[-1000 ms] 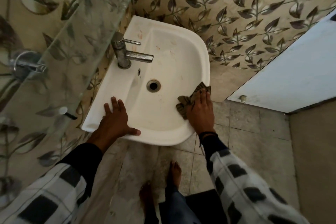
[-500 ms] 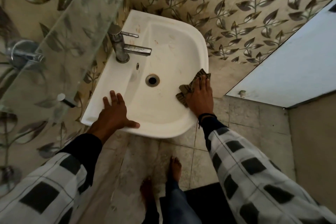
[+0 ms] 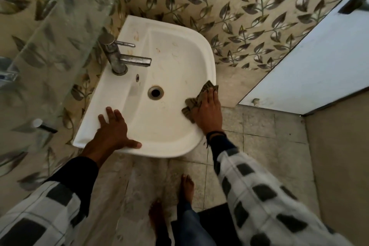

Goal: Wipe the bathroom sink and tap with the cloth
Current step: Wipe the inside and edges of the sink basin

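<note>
Head view: flat right hand (image 3: 207, 115) on cloth (image 3: 192, 104) at sink (image 3: 212, 62) edge, flat left hand (image 3: 111, 133) opposite.

home bathroom, wall-hung sink (image 3: 175, 126), tap (image 3: 119, 60), leaf-patterned tiles (image 3: 249, 6)

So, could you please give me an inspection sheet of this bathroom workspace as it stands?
Surface: white sink, with brownish marks in the basin; the drain is unplugged.
Job's things: metal tap on the sink's wall-side ledge; brown cloth on the right rim.
Clutter: nothing seen.
Hands: left hand rests flat on the front-left rim; right hand presses the cloth flat.
Cables: nothing seen.
Surroundings: leaf-patterned wall tiles, glass shelf on the left, pale door on the right, tiled floor, dark mat.
</note>
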The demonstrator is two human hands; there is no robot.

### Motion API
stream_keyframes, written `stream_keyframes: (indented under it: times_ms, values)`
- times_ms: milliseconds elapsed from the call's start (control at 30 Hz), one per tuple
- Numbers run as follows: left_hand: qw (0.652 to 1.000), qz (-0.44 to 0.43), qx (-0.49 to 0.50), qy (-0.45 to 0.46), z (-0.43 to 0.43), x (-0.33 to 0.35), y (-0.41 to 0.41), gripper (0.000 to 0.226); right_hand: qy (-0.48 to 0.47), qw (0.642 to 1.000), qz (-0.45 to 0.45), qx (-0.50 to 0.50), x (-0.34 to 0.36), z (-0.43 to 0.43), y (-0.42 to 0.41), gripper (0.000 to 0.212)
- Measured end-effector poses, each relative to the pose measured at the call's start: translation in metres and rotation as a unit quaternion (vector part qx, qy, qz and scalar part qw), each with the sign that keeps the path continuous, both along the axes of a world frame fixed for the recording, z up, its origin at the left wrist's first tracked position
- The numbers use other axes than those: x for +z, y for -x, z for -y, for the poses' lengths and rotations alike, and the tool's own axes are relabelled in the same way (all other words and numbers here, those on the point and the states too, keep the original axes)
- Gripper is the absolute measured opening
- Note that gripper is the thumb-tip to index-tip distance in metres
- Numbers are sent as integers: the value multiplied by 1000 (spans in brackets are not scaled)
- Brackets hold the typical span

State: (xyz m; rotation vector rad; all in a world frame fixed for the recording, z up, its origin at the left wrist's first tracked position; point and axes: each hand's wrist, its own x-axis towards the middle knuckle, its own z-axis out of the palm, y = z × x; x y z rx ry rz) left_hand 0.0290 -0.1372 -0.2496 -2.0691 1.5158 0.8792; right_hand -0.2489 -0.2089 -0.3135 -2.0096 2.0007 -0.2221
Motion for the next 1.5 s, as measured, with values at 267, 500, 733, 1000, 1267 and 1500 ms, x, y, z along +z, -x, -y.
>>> stream_keyframes:
  times_ms: [267,500,733,1000,1267,1500]
  values:
    - [1000,-14,-3,10,0,1,-1,150,56,997,7,-61,-8,-35,-18,68]
    - [1000,-11,-2,2,3,1,1,151,43,997,42,-39,4,-38,-14,90]
    - [1000,-15,-7,0,2,1,-1,150,14,1000,-3,12,0,-24,-2,80]
    - [1000,-20,-6,4,2,0,-2,151,30,989,-117,88,-5,-35,1,57]
    - [1000,-29,-1,12,-1,3,-3,151,41,981,-60,179,-4,-55,-7,48]
    - [999,-36,2,15,-1,3,-2,149,45,978,-52,195,-10,-89,-33,42]
